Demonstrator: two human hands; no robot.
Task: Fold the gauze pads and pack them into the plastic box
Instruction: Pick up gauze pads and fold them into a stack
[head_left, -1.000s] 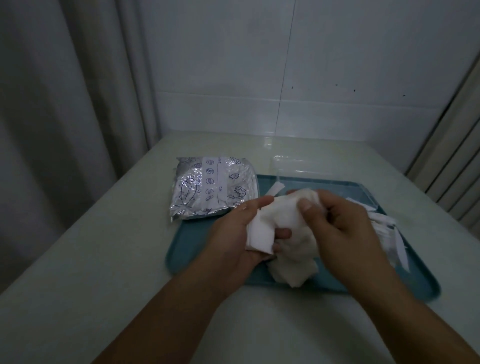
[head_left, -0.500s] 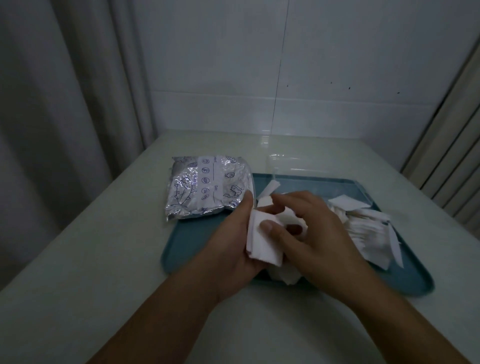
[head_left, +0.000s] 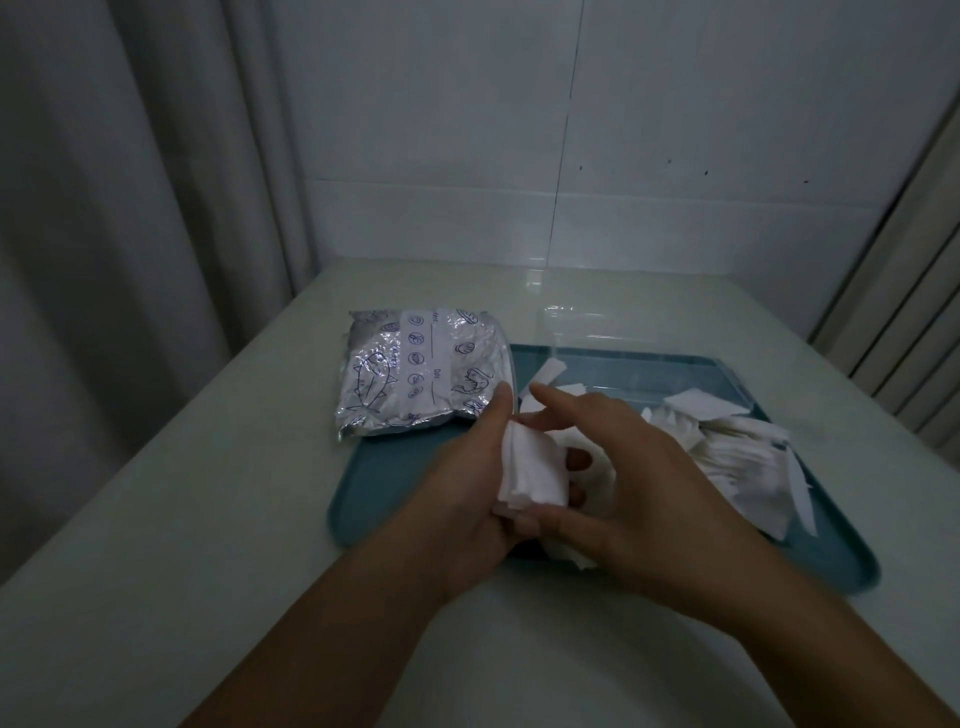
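A pale curtain (head_left: 130, 260) hangs at the far left, beside the light worktop (head_left: 208, 519). On the worktop, a crinkled silver foil packet (head_left: 421, 379) printed with blue drawings lies with its near right corner overlapping the rim of the teal tray (head_left: 384, 483). My left hand (head_left: 467, 499) is over the tray's near left part, thumb up and fingers curled around a folded white gauze pad (head_left: 535, 473), gripping it from behind. My right hand (head_left: 623, 488) meets it from the other side: my thumb presses the pad's lower edge, while my forefinger points out straight above it and the other fingers bend loosely. More gauze shows beneath my hands. Farther back, the clear plastic box (head_left: 587, 332) stands at the tray's far edge, faint and hard to make out. To the right, a loose heap of white gauze pads (head_left: 743, 457) lies on the tray.
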